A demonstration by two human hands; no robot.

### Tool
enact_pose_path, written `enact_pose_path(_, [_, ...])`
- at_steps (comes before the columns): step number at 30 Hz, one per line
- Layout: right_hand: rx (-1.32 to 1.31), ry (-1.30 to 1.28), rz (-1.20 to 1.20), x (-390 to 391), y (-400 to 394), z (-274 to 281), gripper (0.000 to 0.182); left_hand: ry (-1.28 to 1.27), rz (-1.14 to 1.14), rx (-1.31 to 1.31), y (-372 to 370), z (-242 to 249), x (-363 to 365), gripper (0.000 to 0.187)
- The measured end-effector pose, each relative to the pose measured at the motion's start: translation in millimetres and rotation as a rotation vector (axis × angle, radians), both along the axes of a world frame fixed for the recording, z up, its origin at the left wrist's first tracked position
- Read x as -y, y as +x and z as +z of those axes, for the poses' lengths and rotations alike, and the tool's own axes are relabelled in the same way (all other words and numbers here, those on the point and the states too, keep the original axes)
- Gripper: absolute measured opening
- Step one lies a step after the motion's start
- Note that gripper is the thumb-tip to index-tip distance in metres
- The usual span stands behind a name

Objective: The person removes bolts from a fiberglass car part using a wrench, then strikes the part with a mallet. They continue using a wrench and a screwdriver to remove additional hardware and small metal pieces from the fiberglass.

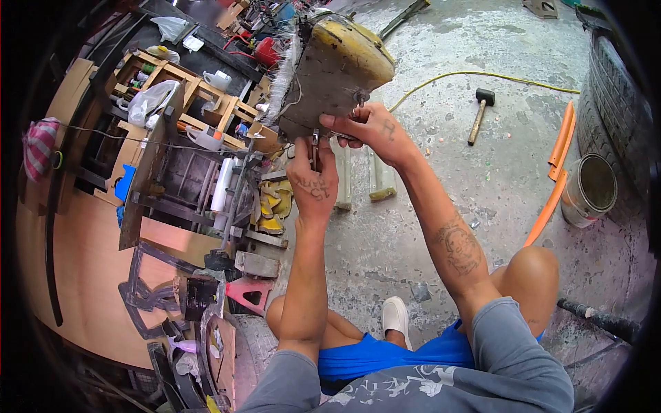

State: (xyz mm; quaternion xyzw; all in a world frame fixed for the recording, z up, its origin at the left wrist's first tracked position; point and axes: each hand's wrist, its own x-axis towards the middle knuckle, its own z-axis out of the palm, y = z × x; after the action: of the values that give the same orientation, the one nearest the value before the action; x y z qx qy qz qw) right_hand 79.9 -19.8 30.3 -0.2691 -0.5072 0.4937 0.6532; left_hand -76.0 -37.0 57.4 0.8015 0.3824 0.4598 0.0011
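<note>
**Both hands working at a panel's lower edge**

The left hand (313,180) is pinching a small metal tool (315,146) between narrowed fingers. The right hand (377,135) is curling its fingers beside it — what they are gripping, I cannot tell. The grey-and-yellow panel (329,77) is standing just beyond both hands, above the concrete floor (441,186).

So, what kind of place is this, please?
Probably a workshop or repair garage: a rubber mallet on the stained concrete floor, a large tire, and an open metal can.
</note>
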Motion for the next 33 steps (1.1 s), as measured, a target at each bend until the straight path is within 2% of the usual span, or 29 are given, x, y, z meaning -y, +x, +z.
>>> enact_pose_path(5, [-0.012, 0.003, 0.017, -2, -1, -2, 0.049, 0.028, -0.010, -0.012, -7, 0, -3, 0.020])
enact_pose_path(7, [-0.047, 0.002, 0.009, -2, -3, -2, 0.048, -0.101, -0.001, -0.053, -6, 3, 4, 0.031])
enact_pose_path(10, [-0.046, 0.008, 0.004, -2, -4, -2, 0.048, -0.203, 0.062, -0.029, -6, 5, 11, 0.026])
enact_pose_path(14, [0.000, -0.020, 0.008, 5, 0, 2, 0.049, -0.161, 0.038, -0.132, -9, 2, 8, 0.026])
enact_pose_path(16, [-0.004, -0.027, 0.013, 5, 0, 3, 0.050, -0.127, 0.003, 0.097, -1, 5, 12, 0.026])
enact_pose_path(17, [-0.003, -0.027, 0.011, 5, 1, 3, 0.050, -0.127, 0.001, 0.098, -4, 5, 11, 0.026])
enact_pose_path(19, [0.006, -0.027, 0.007, 5, 1, 3, 0.050, -0.214, 0.099, -0.199, -13, 6, 9, 0.026])
enact_pose_path(20, [0.007, -0.029, 0.011, 5, 0, 2, 0.050, -0.217, 0.102, -0.198, -14, 3, 10, 0.026])
enact_pose_path(22, [0.005, -0.040, -0.003, 6, 0, 4, 0.049, -0.214, 0.094, -0.016, -8, 4, 15, 0.026])
enact_pose_path(26, [-0.023, -0.023, 0.007, 3, -2, 1, 0.048, -0.192, 0.064, 0.079, -16, 1, 12, 0.028])
enact_pose_path(29, [-0.046, -0.026, 0.016, 6, 0, 3, 0.047, -0.209, 0.048, 0.118, -19, 9, 17, 0.022])
enact_pose_path(32, [-0.039, -0.001, 0.028, 4, 1, 2, 0.049, -0.157, -0.037, -0.024, -27, 32, 21, 0.020])
enact_pose_path(33, [-0.030, 0.015, 0.016, 4, 0, 2, 0.043, -0.157, -0.061, -0.054, -22, 46, 27, 0.019])
